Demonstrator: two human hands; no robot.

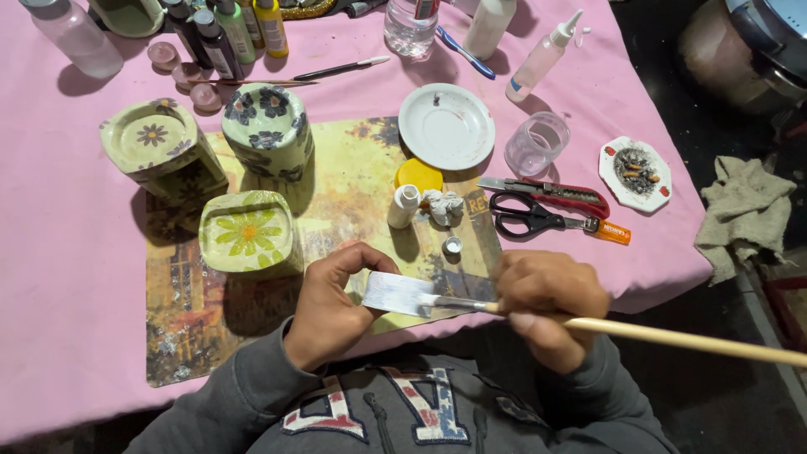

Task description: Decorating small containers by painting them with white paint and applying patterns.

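Note:
My left hand (332, 298) pinches a small flat rectangular piece (395, 292), silvery grey, near the table's front edge. My right hand (546, 303) grips a long paintbrush with a pale wooden handle (672, 338); its bristles rest on the flat piece. Just above my hands lies a printed yellowish mat (353, 181). On it stand three green flower-decorated containers (248, 235) (267, 130) (160, 143), a small white bottle (403, 204) and a small metal cap (453, 245).
On the pink cloth (67, 252) are a white plate (445, 126), a clear cup (535, 143), a yellow lid (419, 175), black scissors (525, 219), a red cutter (555, 193), an ashtray (635, 172), paint bottles (227, 29) and a grey rag (744, 210).

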